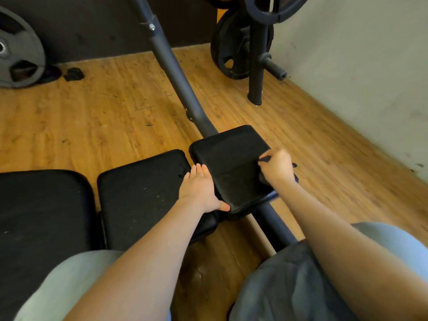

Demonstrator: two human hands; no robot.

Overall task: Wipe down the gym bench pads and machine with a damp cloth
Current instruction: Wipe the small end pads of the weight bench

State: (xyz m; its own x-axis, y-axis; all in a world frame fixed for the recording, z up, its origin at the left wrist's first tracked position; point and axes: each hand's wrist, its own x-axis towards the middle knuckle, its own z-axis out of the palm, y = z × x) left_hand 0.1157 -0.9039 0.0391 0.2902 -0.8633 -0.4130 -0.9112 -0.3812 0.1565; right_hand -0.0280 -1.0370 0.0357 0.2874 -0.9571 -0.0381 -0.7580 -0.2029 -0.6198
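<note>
Three pads [143,193], two hands [201,188]

Wooden floor [115,117], scuffed; on it a black post [254,89] bearing weight plates [229,56], another plate [16,54] at far left, small dark scraps [73,74] beside it.

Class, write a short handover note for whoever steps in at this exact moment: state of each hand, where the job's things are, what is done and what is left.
Left hand: open, fingers straight, resting flat on the near-left edge of the small pad, steadying it.
Right hand: curled round the dark cloth, pressing it on that pad's right edge.
The middle pad and the big pad lie to the left; the machine's frame tube runs away past the small pad.
Done: cannot tell which surfaces have been wiped.
Left: finish the small pad, then check the other pads and the frame.
</note>
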